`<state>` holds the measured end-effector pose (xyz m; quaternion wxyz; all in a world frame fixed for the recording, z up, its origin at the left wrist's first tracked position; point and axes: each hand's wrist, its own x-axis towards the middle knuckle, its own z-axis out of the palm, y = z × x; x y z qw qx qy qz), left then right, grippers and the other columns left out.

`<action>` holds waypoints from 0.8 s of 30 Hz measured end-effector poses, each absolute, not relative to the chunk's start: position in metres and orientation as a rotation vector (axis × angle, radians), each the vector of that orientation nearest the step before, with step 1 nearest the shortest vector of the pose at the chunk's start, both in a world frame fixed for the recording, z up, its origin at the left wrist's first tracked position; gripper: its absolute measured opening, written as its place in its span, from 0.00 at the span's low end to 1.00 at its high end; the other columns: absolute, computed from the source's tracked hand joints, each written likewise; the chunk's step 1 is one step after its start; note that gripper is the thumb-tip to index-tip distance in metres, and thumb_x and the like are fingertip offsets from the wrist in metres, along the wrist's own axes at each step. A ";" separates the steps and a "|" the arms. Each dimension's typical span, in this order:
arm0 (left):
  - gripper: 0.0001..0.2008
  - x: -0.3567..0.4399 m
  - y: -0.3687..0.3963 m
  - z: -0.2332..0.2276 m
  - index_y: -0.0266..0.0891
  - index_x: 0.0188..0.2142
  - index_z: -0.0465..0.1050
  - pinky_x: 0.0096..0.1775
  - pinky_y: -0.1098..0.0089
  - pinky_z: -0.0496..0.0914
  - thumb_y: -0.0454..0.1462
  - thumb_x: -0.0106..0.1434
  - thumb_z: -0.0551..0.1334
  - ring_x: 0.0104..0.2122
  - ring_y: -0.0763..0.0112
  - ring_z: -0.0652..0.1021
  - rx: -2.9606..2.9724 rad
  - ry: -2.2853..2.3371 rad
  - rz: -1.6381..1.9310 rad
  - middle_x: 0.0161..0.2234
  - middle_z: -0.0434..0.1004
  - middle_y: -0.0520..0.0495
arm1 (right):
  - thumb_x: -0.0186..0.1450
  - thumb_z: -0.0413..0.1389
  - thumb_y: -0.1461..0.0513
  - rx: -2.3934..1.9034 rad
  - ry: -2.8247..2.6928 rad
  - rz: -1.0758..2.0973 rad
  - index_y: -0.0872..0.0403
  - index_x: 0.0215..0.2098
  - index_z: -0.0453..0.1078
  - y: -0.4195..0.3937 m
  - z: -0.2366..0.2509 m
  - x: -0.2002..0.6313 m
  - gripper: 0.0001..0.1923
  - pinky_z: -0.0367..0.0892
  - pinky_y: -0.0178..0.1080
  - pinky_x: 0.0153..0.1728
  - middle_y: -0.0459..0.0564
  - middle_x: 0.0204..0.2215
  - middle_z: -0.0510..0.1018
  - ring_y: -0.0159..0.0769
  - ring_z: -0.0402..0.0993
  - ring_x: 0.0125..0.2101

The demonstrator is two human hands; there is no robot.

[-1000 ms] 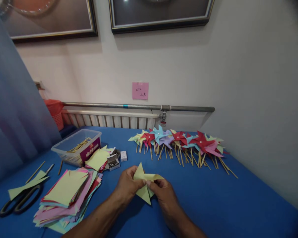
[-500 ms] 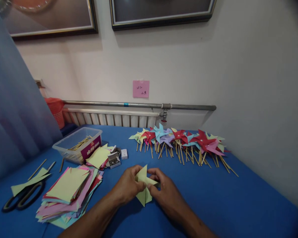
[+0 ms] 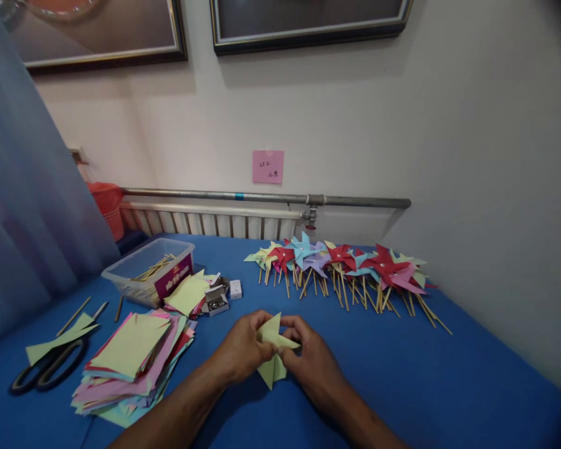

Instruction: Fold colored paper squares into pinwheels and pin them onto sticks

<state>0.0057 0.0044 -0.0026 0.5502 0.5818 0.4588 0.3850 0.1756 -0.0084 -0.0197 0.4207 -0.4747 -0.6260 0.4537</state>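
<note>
A pale yellow paper pinwheel (image 3: 272,333) is held between both hands above the blue table, its folded points sticking out up, right and down. My left hand (image 3: 245,343) pinches it from the left, thumb near its centre. From the right, my right hand (image 3: 308,355) grips it, thumb and fingers closed at the centre and the right-hand point. The two thumb tips nearly meet over the middle. Whether a pin sits under them is hidden. Beyond my hands lie small open boxes of metal pins (image 3: 215,304) and a small white box (image 3: 235,289).
Finished pinwheels on sticks (image 3: 339,259) lie along the back right. At left are a stack of coloured paper (image 3: 131,349), black-handled scissors (image 3: 51,368) under a paper scrap, and a clear plastic tub (image 3: 121,279) of sticks. A radiator (image 3: 210,221) and pipe run behind the table.
The hands stay on the pinwheel, with the thumbs pressed slightly closer at its centre. The whole view has shifted a little, so things sit slightly further right.
</note>
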 end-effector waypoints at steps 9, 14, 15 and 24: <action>0.25 0.009 0.009 -0.003 0.34 0.39 0.78 0.36 0.69 0.71 0.45 0.44 0.78 0.30 0.67 0.79 1.060 0.893 1.158 0.33 0.83 0.43 | 0.51 0.67 0.57 -1.026 -0.999 1.307 0.52 0.42 0.71 0.004 -0.030 0.176 0.20 0.73 0.41 0.35 0.50 0.33 0.86 0.46 0.83 0.34; 0.27 0.027 0.005 -0.011 0.33 0.40 0.78 0.34 0.70 0.72 0.36 0.39 0.77 0.31 0.65 0.80 0.993 0.939 1.213 0.33 0.85 0.44 | 0.52 0.67 0.56 -1.020 -0.975 1.296 0.51 0.41 0.71 -0.002 -0.036 0.167 0.20 0.74 0.43 0.37 0.52 0.35 0.86 0.47 0.83 0.35; 0.25 0.028 0.005 -0.013 0.33 0.40 0.78 0.33 0.70 0.72 0.36 0.40 0.76 0.30 0.66 0.79 0.998 0.955 1.229 0.33 0.84 0.45 | 0.53 0.67 0.56 -1.027 -0.986 1.301 0.51 0.41 0.71 -0.003 -0.035 0.166 0.20 0.74 0.43 0.37 0.51 0.35 0.86 0.47 0.83 0.35; 0.18 0.024 0.008 -0.022 0.33 0.37 0.78 0.31 0.72 0.71 0.35 0.44 0.71 0.28 0.69 0.77 1.058 1.034 1.254 0.30 0.83 0.47 | 0.53 0.68 0.53 -1.028 -1.053 1.350 0.50 0.39 0.71 -0.008 -0.034 0.163 0.20 0.73 0.42 0.37 0.51 0.34 0.85 0.48 0.82 0.36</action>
